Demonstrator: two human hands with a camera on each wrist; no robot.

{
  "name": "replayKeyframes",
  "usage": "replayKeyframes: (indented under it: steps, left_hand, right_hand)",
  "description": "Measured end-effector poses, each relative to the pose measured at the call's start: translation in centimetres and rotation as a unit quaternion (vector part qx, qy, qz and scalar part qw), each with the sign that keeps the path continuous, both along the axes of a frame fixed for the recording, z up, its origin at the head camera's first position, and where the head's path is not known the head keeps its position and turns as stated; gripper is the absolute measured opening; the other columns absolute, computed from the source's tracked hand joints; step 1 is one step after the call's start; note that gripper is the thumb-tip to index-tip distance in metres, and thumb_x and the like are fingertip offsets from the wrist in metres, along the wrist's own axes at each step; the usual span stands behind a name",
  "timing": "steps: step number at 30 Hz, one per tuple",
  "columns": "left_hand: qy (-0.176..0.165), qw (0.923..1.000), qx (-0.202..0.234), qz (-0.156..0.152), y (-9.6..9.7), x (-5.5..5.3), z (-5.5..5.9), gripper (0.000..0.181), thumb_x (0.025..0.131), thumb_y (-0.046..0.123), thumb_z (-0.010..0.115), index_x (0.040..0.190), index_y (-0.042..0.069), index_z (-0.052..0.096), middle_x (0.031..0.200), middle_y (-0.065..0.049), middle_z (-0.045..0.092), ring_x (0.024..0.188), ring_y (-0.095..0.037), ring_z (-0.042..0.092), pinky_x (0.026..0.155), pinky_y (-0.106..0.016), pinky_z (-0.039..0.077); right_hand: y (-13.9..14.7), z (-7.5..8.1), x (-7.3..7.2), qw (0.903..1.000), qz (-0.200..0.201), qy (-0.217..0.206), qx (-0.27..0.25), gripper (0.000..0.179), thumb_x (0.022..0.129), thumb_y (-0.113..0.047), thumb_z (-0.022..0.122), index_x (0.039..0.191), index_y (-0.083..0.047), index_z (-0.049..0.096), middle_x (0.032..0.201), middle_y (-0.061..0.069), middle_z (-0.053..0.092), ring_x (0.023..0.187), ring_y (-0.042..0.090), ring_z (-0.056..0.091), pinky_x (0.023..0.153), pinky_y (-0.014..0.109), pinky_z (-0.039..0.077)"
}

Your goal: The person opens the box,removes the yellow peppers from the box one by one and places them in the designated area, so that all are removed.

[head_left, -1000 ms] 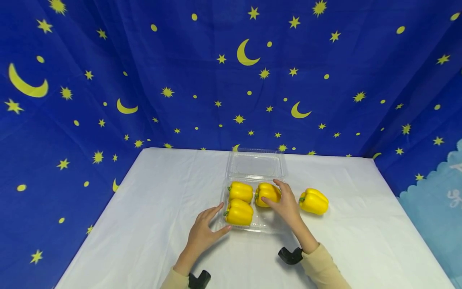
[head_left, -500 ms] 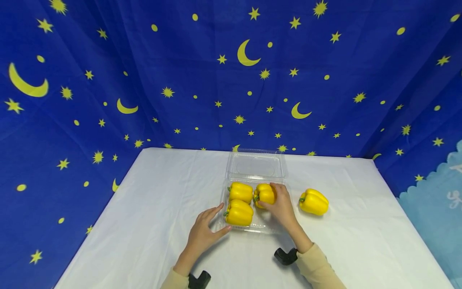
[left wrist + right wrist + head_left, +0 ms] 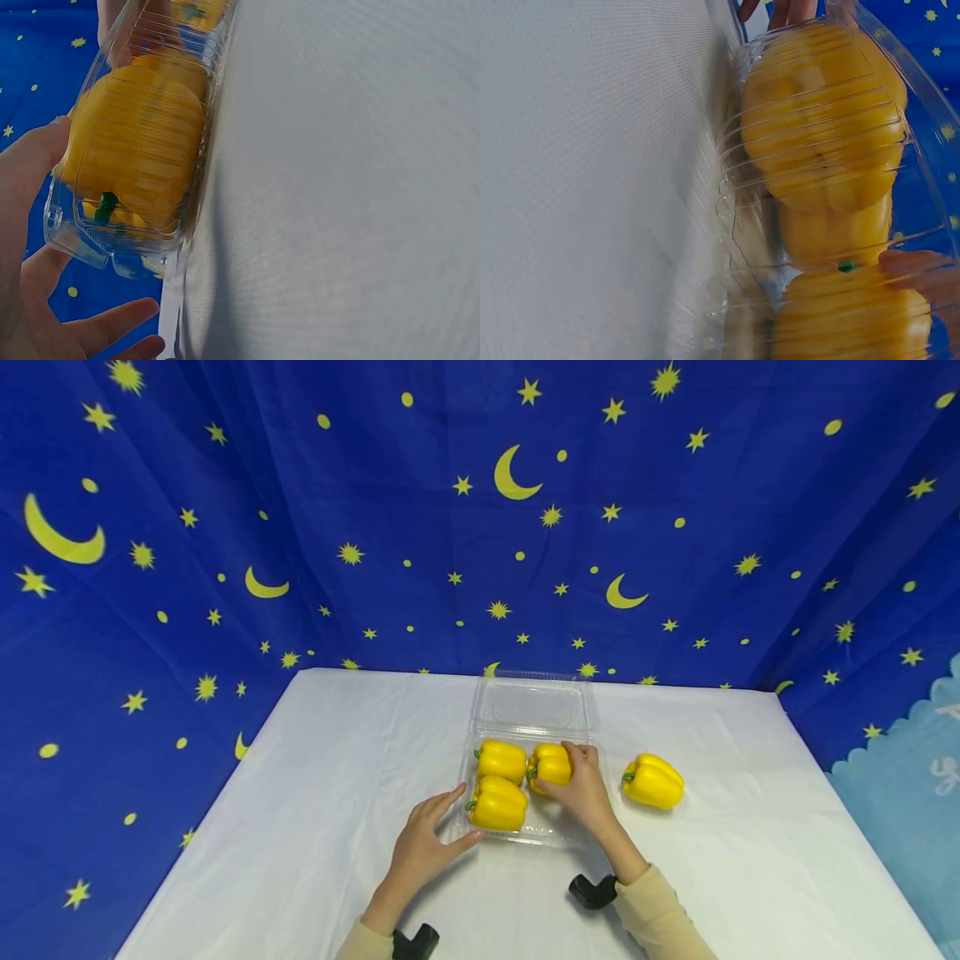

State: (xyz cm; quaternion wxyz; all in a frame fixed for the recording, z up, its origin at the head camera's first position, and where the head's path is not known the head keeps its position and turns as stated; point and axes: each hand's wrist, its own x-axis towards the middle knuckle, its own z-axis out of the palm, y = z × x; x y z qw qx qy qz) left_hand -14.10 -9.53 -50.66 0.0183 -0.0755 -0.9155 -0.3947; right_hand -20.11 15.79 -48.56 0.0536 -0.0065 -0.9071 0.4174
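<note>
My right hand (image 3: pixel 587 789) holds a yellow bell pepper (image 3: pixel 550 767) at the back right of a clear plastic clamshell container (image 3: pixel 551 835), thumb in front and fingers behind. Two more yellow bell peppers, a rear one (image 3: pixel 502 762) and a front one (image 3: pixel 497 804), lie in the container's left half, stems to the left. My left hand (image 3: pixel 422 842) is at the front left corner, its thumb and fingers spread around it. In the left wrist view, the left thumb (image 3: pixel 46 146) meets the rim. The right wrist view shows the peppers through the ribbed wall (image 3: pixel 739 161).
The container's lid (image 3: pixel 534 703) lies folded back behind it. Another yellow bell pepper (image 3: pixel 653 781) lies on the white tablecloth (image 3: pixel 360 735), to the right of the container. A blue cloth (image 3: pixel 420 510) with stars and moons hangs behind the table.
My right hand has moved a little left with its pepper, closer to the rear left pepper, and has barely moved in the last half second. The left hand has stayed put.
</note>
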Motion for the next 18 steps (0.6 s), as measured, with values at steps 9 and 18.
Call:
replayKeyframes:
  steps: [9,18]
  left_hand:
    - [0.0,1.0,0.001,0.001,0.07,0.02,0.04,0.072,0.074,0.056,0.073,0.139,0.033,0.049,0.136,-0.011,0.055,0.127,-0.037,0.048,0.097,-0.061,0.044]
    - [0.005,1.0,0.001,-0.003,0.04,-0.05,-0.08,0.072,0.075,0.057,0.072,0.139,0.032,0.049,0.135,-0.01,0.056,0.127,-0.036,0.048,0.097,-0.06,0.044]
  right_hand:
    - [0.18,-0.02,0.16,0.9998,0.008,-0.016,-0.004,0.079,0.072,-0.027,0.082,0.135,0.003,0.043,0.125,0.028,0.051,0.112,0.038,0.053,0.099,0.053,0.044]
    - [0.18,-0.11,0.23,0.9999,0.014,-0.001,-0.003,0.077,0.072,-0.026,0.082,0.134,0.001,0.045,0.123,0.026,0.057,0.112,0.039,0.054,0.097,0.053,0.045]
